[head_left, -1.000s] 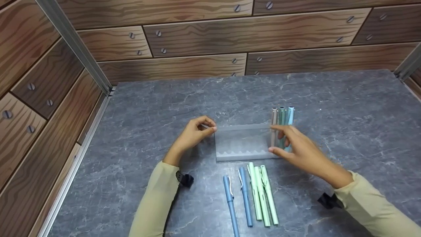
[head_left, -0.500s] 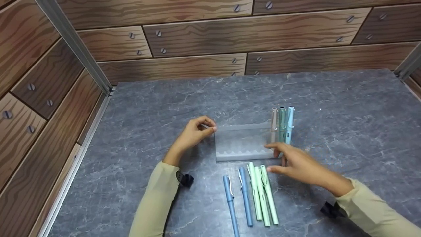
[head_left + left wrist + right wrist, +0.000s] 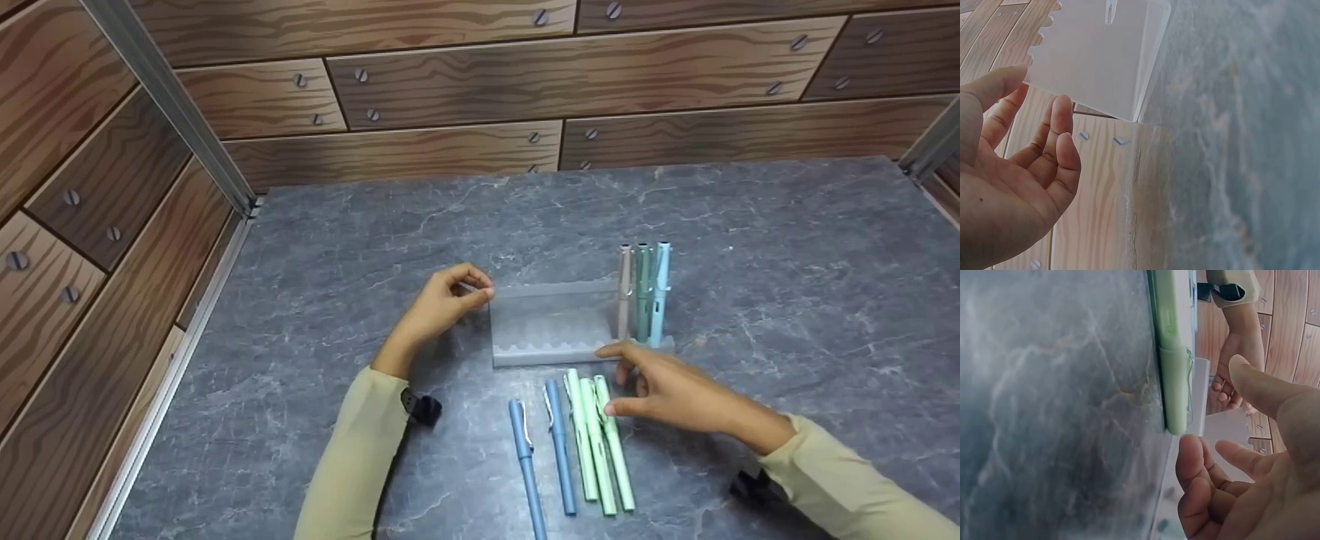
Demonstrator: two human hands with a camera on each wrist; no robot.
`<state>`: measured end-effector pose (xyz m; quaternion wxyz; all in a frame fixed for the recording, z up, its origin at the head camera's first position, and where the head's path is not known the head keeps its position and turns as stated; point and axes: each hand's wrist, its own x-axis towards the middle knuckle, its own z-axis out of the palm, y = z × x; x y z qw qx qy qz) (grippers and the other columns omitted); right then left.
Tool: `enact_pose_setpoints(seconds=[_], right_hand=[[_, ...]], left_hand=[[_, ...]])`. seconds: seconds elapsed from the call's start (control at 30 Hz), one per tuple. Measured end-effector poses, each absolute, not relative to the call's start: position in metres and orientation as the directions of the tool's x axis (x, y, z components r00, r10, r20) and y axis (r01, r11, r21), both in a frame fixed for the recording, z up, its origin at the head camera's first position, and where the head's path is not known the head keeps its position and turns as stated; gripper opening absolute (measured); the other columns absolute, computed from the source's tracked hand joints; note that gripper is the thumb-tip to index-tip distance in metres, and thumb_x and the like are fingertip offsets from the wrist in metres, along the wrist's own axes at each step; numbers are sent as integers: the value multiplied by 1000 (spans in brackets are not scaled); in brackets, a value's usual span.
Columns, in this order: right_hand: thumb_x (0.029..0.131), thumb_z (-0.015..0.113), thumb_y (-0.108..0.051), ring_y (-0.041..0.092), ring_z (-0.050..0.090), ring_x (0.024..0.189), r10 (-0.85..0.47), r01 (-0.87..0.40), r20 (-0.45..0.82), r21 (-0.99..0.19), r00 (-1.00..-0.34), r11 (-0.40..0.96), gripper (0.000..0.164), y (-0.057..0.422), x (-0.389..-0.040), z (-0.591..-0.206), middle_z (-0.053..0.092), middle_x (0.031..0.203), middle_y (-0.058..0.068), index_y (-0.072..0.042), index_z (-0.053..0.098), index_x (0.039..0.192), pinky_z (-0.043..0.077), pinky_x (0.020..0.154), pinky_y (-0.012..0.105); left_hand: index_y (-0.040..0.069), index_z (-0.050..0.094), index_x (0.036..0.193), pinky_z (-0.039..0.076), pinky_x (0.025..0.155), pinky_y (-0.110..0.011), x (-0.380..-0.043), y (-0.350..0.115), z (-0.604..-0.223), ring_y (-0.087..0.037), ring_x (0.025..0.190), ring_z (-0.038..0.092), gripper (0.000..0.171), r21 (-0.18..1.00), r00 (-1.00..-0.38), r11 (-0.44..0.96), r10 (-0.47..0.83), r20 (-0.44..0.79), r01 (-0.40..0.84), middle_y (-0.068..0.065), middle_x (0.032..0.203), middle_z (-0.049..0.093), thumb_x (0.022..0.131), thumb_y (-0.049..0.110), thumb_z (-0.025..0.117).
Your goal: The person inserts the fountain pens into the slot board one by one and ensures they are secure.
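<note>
- My left hand [image 3: 442,300] is at the upper left corner of the clear pen stand [image 3: 551,322], thumb and index finger pinching its edge. There is one stand, and it sits on the tabletop [image 3: 360,232].
- Along its left part I see a row of unfilled notches, too small to count surely.
- In front of the stand lie two blue pens, apart from each other: the left blue pen [image 3: 524,442] and the right blue pen [image 3: 562,450]. I judge both as left to place.
- Just beside them, close together, lie three more: the left mint pen [image 3: 583,442], middle mint pen [image 3: 598,450] and right mint pen [image 3: 617,457], also left to do.
- At the stand's right end, three are done: the brown pen [image 3: 624,292], dark green pen [image 3: 643,292] and light blue pen [image 3: 660,292]. That makes three of eight placed, five remaining.
- My right hand [image 3: 664,386] grips nothing; its fingers are loosely bent and spread, thumb near the right mint pen. I cannot tell whether they touch.
</note>
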<state>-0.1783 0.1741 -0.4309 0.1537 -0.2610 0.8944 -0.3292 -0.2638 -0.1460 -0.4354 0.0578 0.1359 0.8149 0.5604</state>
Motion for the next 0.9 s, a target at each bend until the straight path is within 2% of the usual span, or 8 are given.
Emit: enact_pose_setpoints(seconds=[0.27,0.63,0.9], right_hand=[[78,77,-40,2,49,64,-591,-367,-124,-678,-797,637,74,173,-179,-433,59,92,2,-6,46,136,45,57,22],[78,78,-40,1,46,63,-600,-377,-128,-669,-790,640,74,173,-178,-439,57,91,2,-4,48,134,42,57,21],[76,77,-46,4,44,66,-594,-365,-160,-655,-789,661,77,171,-177,-442,54,91,1,-4,49,135,42,60,22]], left_hand=[[4,66,100,46,57,-29,-263,-147,-434,-32,76,61,15,924,-956,349,287,57,159,-14,105,67,91,15,66],[2,66,100,47,60,-31,-264,-147,-436,-25,72,59,15,925,-953,339,294,70,173,-15,103,66,90,13,66],[5,65,100,45,54,-29,-264,-147,-436,-22,69,57,14,921,-955,354,292,54,160,-13,105,65,90,16,67]])
